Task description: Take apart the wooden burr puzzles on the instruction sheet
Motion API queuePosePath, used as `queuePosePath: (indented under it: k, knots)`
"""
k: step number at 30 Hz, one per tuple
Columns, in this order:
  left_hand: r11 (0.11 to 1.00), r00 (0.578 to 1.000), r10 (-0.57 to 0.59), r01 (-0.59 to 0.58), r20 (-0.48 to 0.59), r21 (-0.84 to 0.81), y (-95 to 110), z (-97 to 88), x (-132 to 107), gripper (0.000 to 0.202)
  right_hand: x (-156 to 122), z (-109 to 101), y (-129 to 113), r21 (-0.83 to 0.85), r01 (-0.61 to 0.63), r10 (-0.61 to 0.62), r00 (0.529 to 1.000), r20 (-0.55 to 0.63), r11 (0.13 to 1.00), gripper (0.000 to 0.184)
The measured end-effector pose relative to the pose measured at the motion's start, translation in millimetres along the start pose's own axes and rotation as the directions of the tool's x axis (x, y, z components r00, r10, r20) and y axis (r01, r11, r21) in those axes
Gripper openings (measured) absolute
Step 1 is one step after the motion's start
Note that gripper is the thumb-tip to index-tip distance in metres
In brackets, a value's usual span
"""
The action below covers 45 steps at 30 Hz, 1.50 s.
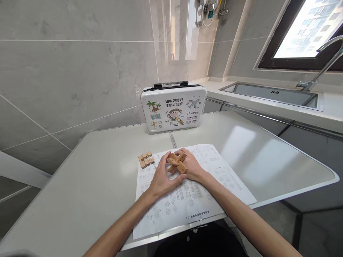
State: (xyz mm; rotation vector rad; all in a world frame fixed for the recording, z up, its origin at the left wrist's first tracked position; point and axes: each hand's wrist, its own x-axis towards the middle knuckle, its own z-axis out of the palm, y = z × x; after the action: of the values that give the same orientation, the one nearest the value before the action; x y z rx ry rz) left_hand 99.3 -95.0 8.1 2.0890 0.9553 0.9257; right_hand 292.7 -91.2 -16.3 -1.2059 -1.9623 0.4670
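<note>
Left hand and right hand gripping one wooden puzzle, one sheet, one case

Your head view, facing forward and down
You look from above and behind your hands, across to the wall beyond them.

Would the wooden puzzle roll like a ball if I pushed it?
Probably not: the wooden puzzle's flat-sided bars stick out. It looks wooden, so it's likely stiff. It might come apart, since several bars cross.
</note>
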Motion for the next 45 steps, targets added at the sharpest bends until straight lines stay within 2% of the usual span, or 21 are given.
queuePosePath:
  k: [4,7,9,11,13,15,17,19,22,25,29,33,38,41,45]
  knots:
    - [1.000,0.998,-0.015,0.015,-0.068,0.001,2.8,7.5,-3.6,0.088,0.2,1.9,-2.9,0.008,0.000,0.000,1.000,-0.016,1.000,0.014]
    - [0.998,0.992,-0.053,0.049,-0.113,-0.036,-0.2,3.9,-3.3,0.087,2.7,0.2,-5.5,0.156,-0.070,0.077,0.996,-0.036,0.985,0.014]
    - [0.994,0.985,-0.079,0.067,-0.153,-0.084,-3.8,0.4,-1.9,0.083,5.4,-2.1,-7.2,0.317,-0.149,0.167,0.986,-0.031,0.937,0.015]
    - [0.990,0.978,-0.090,0.067,-0.186,-0.128,-7.5,-2.7,-0.4,0.078,8.1,-5.2,-8.3,0.527,-0.240,0.261,0.965,0.035,0.815,0.012]
    - [0.986,0.979,-0.085,0.055,-0.187,-0.158,-9.9,-5.2,0.5,0.076,9.7,-8.7,-8.9,0.723,-0.335,0.301,0.936,0.182,0.604,0.021]
    - [0.985,0.984,-0.066,0.039,-0.164,-0.166,-10.0,-6.9,0.6,0.078,9.7,-11.8,-8.7,0.815,-0.419,0.254,0.905,0.341,0.400,0.033]
    - [0.990,0.989,-0.036,0.016,-0.141,-0.143,-8.0,-8.2,0.1,0.080,8.4,-13.8,-7.6,0.835,-0.453,0.186,0.891,0.414,0.313,0.034]
    - [0.995,0.992,0.010,-0.021,-0.123,-0.094,-5.2,-9.1,-0.1,0.083,6.7,-14.3,-5.6,0.841,-0.435,0.149,0.901,0.409,0.321,0.030]
    - [0.997,0.989,0.080,-0.081,-0.121,-0.001,-2.4,-10.3,0.6,0.084,5.7,-13.1,-2.4,0.846,-0.368,0.111,0.929,0.354,0.386,0.032]
    - [0.994,0.984,0.098,-0.088,-0.147,0.069,-2.7,-11.8,2.7,0.082,6.9,-11.4,-0.7,0.833,-0.346,0.149,0.938,0.312,0.431,0.033]
    - [0.987,0.974,0.136,-0.117,-0.179,0.113,-3.7,-14.7,5.6,0.081,8.5,-10.4,0.0,0.830,-0.334,0.194,0.942,0.274,0.447,0.036]
    - [0.976,0.973,0.182,-0.161,-0.141,0.148,-1.9,-17.8,7.1,0.082,7.3,-10.1,1.7,0.829,-0.304,0.180,0.952,0.247,0.469,0.037]
    - [0.973,0.983,0.162,-0.146,-0.081,0.178,-1.8,-19.0,6.5,0.085,5.8,-7.9,2.6,0.833,-0.300,0.166,0.954,0.251,0.465,0.037]
    - [0.982,0.987,0.139,-0.126,-0.084,0.143,-4.0,-18.6,5.9,0.086,6.2,-7.1,2.8,0.830,-0.294,0.169,0.955,0.242,0.473,0.037]
    - [0.977,0.983,0.165,-0.152,-0.075,0.147,-4.7,-19.5,5.9,0.087,6.4,-7.2,2.6,0.819,-0.290,0.174,0.957,0.233,0.495,0.036]
